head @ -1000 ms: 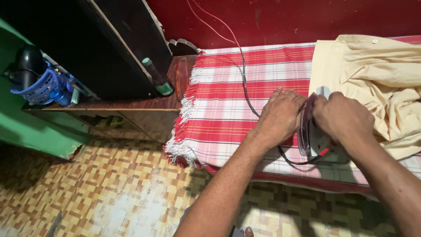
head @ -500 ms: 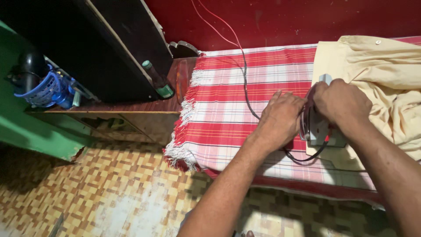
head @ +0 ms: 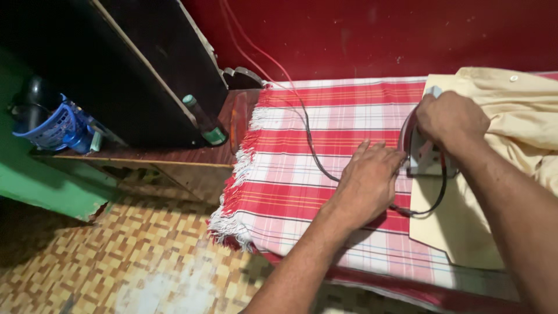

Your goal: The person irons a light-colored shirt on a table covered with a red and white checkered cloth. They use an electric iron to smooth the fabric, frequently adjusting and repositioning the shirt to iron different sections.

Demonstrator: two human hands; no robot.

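A grey clothes iron (head: 426,156) rests on a cream garment (head: 511,145) spread over a red and white checked cloth (head: 325,128). My right hand (head: 452,121) is closed over the top of the iron. My left hand (head: 369,180) lies on the cloth just left of the iron, fingers together, touching the black cord (head: 314,152) that loops from the iron across the cloth toward the wall.
A dark wooden cabinet (head: 157,70) stands to the left, with a green-capped bottle (head: 203,119) leaning on its ledge. A blue basket (head: 55,128) sits far left. Red wall behind, patterned tile floor (head: 116,256) below.
The iron has moved up and to the right onto the cream garment with my right hand. My left hand has come off the iron and now rests on the cloth.
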